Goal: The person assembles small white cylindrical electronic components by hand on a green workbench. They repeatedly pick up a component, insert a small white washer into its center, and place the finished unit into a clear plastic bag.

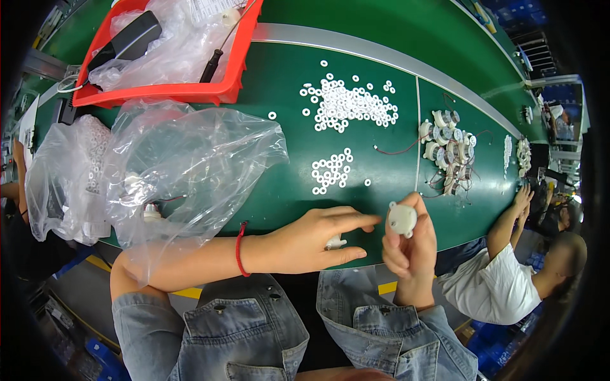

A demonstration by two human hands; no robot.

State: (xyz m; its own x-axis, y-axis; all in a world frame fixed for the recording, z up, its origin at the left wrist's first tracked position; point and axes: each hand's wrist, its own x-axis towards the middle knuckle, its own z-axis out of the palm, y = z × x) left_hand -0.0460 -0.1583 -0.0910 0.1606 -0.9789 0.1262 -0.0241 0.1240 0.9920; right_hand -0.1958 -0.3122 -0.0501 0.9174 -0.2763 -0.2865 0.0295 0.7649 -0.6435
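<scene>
My right hand (413,244) holds a small round white motor part (402,219) up near the front edge of the green belt (279,76). My left hand (318,240) lies flat on the belt beside it, index finger stretched toward the part, with another small white piece (335,242) under its fingers. A red string band (239,249) circles the left wrist. Just beyond my hands lies a small cluster of white rings (330,171), and farther back a big heap of white rings (349,105).
A crumpled clear plastic bag (190,165) covers the belt at left, beside a bag of white rings (76,171). A red tray (171,51) with plastic and tools stands at the back left. Wired white motors (448,149) are piled right. A person in white (502,279) works at right.
</scene>
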